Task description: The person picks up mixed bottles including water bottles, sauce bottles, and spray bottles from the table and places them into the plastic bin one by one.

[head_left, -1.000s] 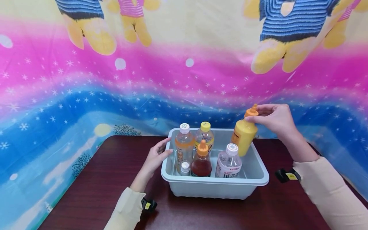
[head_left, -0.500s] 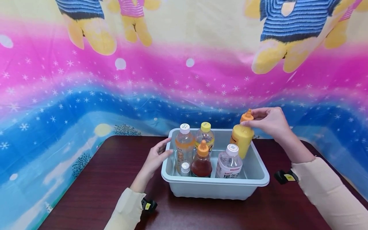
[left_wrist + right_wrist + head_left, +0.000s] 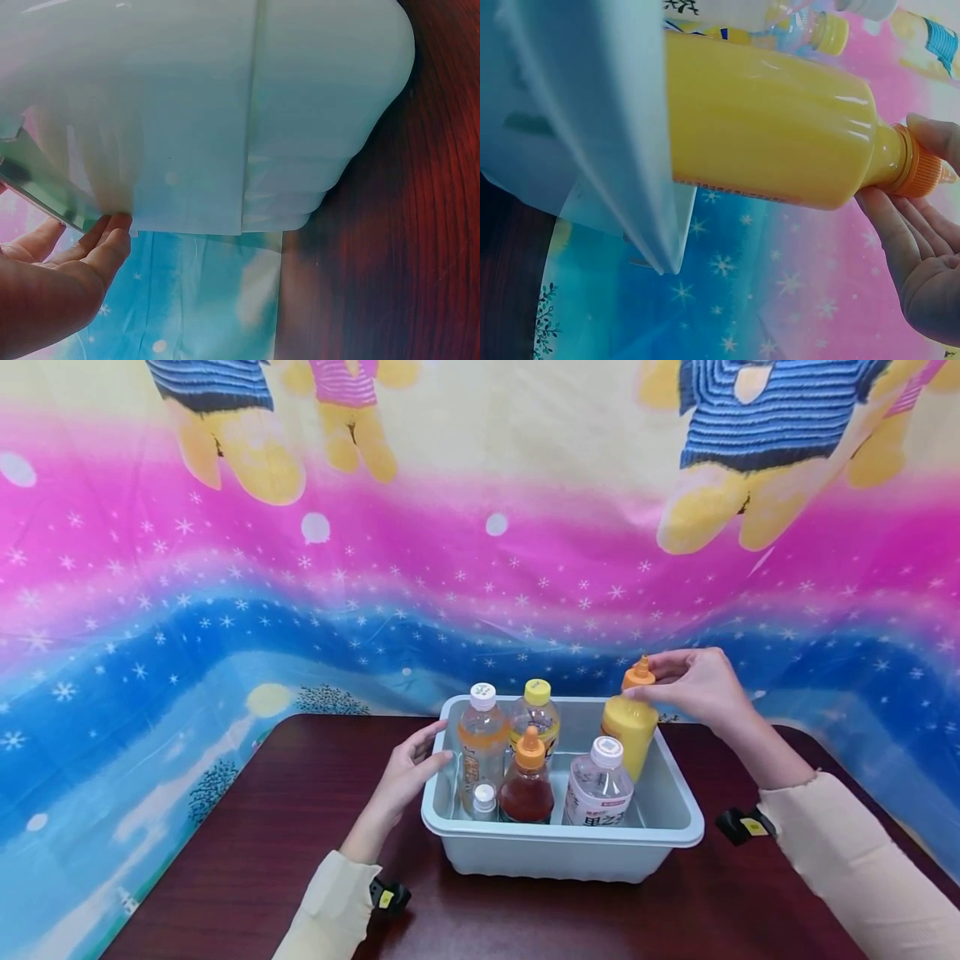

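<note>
My right hand (image 3: 697, 685) pinches a yellow squeeze bottle (image 3: 632, 727) by its orange nozzle cap, thumb on one side and fingers on the other. The bottle is nearly upright, its lower part inside the grey-blue plastic basin (image 3: 547, 832) at the back right corner. In the right wrist view, the basin wall hides the base of the squeeze bottle (image 3: 772, 120), and the fingertips are around the orange cap (image 3: 916, 161). My left hand (image 3: 401, 777) holds the basin's left rim, thumb over the edge. The left wrist view shows the left hand's fingers (image 3: 105, 244) at the rim.
Inside the basin stand an orange-drink bottle (image 3: 482, 739), a yellow-capped bottle (image 3: 537, 714), a brown sauce bottle (image 3: 527, 793), a small white-capped bottle (image 3: 483, 802) and a clear white-capped bottle (image 3: 597, 785). Under it is a dark wooden table (image 3: 262, 843), backed by a printed curtain (image 3: 450, 568).
My right hand has lowered the yellow squeeze bottle into the basin and shifted it slightly left, bringing it more upright. The left hand and the basin stay put.
</note>
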`<action>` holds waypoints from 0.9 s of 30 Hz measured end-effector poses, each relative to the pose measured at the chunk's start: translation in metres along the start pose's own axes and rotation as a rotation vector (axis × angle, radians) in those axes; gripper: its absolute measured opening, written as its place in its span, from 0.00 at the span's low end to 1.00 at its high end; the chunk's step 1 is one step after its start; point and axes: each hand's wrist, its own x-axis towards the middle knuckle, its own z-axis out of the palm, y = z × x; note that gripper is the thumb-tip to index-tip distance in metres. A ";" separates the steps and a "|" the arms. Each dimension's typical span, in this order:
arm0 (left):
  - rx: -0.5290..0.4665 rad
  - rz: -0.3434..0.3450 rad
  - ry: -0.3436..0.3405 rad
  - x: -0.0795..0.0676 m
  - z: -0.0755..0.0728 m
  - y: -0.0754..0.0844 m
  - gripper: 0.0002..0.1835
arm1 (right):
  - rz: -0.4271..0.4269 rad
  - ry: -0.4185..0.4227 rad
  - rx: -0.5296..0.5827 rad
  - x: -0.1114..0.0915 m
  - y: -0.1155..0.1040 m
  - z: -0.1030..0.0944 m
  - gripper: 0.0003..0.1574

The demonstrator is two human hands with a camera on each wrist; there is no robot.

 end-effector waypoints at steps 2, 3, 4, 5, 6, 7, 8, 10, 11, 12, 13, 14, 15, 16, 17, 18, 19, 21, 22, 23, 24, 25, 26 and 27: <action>0.000 -0.001 -0.002 0.000 0.000 0.000 0.26 | -0.007 -0.012 0.003 0.000 0.001 0.001 0.41; 0.001 -0.001 -0.003 0.000 0.000 -0.001 0.26 | -0.009 -0.018 0.002 0.000 0.002 0.001 0.41; 0.001 -0.002 -0.003 0.000 0.000 -0.001 0.26 | -0.012 -0.025 0.003 0.000 0.002 0.001 0.41; 0.002 -0.002 -0.004 0.000 0.000 -0.001 0.26 | -0.014 -0.033 0.002 0.000 0.003 0.002 0.41; 0.002 -0.002 -0.003 0.000 0.000 -0.001 0.26 | -0.016 -0.037 -0.003 0.000 0.004 0.002 0.41; 0.003 -0.002 -0.003 0.000 0.000 -0.001 0.26 | -0.020 -0.042 -0.004 0.001 0.005 0.003 0.41; 0.003 -0.001 -0.003 0.000 0.000 -0.001 0.26 | -0.020 -0.049 -0.007 0.001 0.005 0.003 0.41; 0.003 0.002 -0.001 0.000 0.000 0.000 0.26 | -0.017 -0.062 -0.015 0.002 0.007 0.004 0.42; 0.002 0.003 -0.001 0.000 0.000 0.000 0.26 | -0.014 -0.068 -0.019 0.002 0.007 0.005 0.42; 0.002 0.005 0.000 0.000 0.000 0.000 0.26 | -0.012 -0.074 -0.022 0.002 0.008 0.005 0.42; 0.001 0.005 0.001 0.000 0.000 0.000 0.26 | -0.007 -0.081 -0.021 0.002 0.009 0.006 0.43; 0.000 0.008 0.001 0.001 0.000 0.000 0.26 | -0.002 -0.088 -0.023 0.002 0.009 0.007 0.42; 0.000 0.008 0.002 0.001 0.000 0.000 0.26 | -0.001 -0.093 -0.026 0.003 0.010 0.007 0.42; 0.001 0.009 0.003 0.001 0.000 -0.001 0.26 | 0.000 -0.098 -0.027 0.003 0.011 0.008 0.43; 0.000 0.008 0.003 0.001 0.000 -0.001 0.26 | 0.000 -0.102 -0.029 0.003 0.011 0.009 0.42; 0.000 0.009 0.003 0.001 0.000 -0.001 0.26 | 0.000 -0.104 -0.031 0.003 0.012 0.010 0.42; -0.001 0.009 0.004 0.001 0.000 -0.001 0.26 | -0.001 -0.107 -0.035 0.003 0.012 0.011 0.42; 0.000 0.009 0.004 0.001 0.000 -0.001 0.26 | -0.007 -0.111 -0.044 0.003 0.014 0.013 0.41; 0.000 0.009 0.003 0.001 0.000 -0.001 0.26 | -0.011 -0.113 -0.047 0.003 0.015 0.014 0.41; -0.001 0.008 0.003 0.001 0.000 -0.001 0.26 | -0.014 -0.115 -0.049 0.004 0.016 0.015 0.40; -0.001 0.007 0.003 0.001 0.000 -0.001 0.26 | -0.016 -0.116 -0.051 0.004 0.017 0.016 0.40; 0.001 0.007 0.002 0.001 -0.001 -0.001 0.26 | -0.018 -0.117 -0.055 0.004 0.018 0.017 0.39; 0.001 0.006 0.002 0.001 -0.001 -0.001 0.26 | -0.020 -0.119 -0.056 0.004 0.019 0.018 0.39; 0.001 0.006 0.001 0.002 -0.001 -0.001 0.26 | -0.021 -0.122 -0.056 0.005 0.020 0.019 0.39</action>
